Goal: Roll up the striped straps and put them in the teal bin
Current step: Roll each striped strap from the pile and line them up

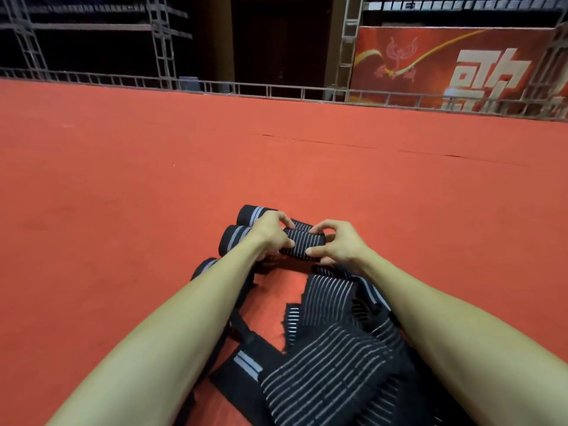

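Between L hand (pixel 272 234) & R hand (pixel 337 243) I'm pinching one part-rolled strap (pixel 302 243); finished rolls (pixel 235 238) beside grip, loose straps (pixel 332 305) pending, bin unseen.

Left hand (pixel 270 233) and right hand (pixel 336 242) grip a striped strap roll (pixel 302 242) on red carpet (pixel 153 179).

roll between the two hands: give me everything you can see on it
The roll is black, stretchy-looking fabric with thin pale stripes wrapping around it, wound into a tight cylinder lying crosswise over the red carpet. The left hand grips its left end. The right hand pinches its right end between thumb and fingers. A loose tail seems to run from under it toward the camera. Whether it rests on the carpet cannot be told.
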### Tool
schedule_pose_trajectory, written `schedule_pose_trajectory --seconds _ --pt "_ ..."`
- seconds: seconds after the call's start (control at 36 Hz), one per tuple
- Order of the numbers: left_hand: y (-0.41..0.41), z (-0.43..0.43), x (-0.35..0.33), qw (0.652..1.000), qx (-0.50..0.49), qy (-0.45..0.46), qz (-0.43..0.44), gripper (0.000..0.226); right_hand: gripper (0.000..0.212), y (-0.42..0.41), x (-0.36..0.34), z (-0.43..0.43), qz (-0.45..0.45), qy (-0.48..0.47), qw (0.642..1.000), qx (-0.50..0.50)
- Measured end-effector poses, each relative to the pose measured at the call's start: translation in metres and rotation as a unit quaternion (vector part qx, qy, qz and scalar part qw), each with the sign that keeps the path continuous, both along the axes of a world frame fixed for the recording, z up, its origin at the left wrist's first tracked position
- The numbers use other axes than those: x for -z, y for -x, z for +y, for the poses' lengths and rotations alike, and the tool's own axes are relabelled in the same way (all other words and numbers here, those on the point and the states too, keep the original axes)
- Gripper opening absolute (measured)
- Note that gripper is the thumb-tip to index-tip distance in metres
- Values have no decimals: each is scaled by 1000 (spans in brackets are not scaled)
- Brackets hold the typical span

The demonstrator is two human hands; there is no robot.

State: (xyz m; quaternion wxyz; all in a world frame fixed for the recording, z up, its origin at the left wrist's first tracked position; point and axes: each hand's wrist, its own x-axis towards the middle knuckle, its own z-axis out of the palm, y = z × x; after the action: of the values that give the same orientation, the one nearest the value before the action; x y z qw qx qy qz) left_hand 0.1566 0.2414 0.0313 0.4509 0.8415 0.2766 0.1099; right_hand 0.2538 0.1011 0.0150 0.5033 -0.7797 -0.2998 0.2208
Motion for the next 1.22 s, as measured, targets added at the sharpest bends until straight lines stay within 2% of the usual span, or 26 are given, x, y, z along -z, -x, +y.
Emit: schedule_pose_trajectory --seconds 0.11,0.33,0.47,0.61,0.75,0.86,1.06,1.14,1.22 --pt "-3 -2 10 996 7 -81 27 31 37 -3 13 -3 -77 28 996 -16" --pt "-5 -7 23 983 23 -173 51 32 40 -4 31 -1 -209 77 975 -24" --pt "-8 -10 27 980 24 -191 46 39 42 -8 34 -3 -187 87 978 -16" --pt "-14 -12 30 972 28 -224 67 40 25 -12 33 -3 -127 55 990 2" --pt "-17 -13 31 965 29 -252 66 38 22 -10 38 -2 -186 29 981 35" --pt "-15 -11 31 964 35 -257 63 26 24 -8 39 -2 -190 40 980 45" --pt "-13 -17 40 971 0 -237 42 27 27 -5 39 -2 -206 55 976 43" --pt "-10 -21 46 973 1 -228 38 34 29 -1 35 -3 -212 54 975 48" --pt "-5 -23 41 969 42 -230 76 49 29 2 24 -8 -218 43 974 52"
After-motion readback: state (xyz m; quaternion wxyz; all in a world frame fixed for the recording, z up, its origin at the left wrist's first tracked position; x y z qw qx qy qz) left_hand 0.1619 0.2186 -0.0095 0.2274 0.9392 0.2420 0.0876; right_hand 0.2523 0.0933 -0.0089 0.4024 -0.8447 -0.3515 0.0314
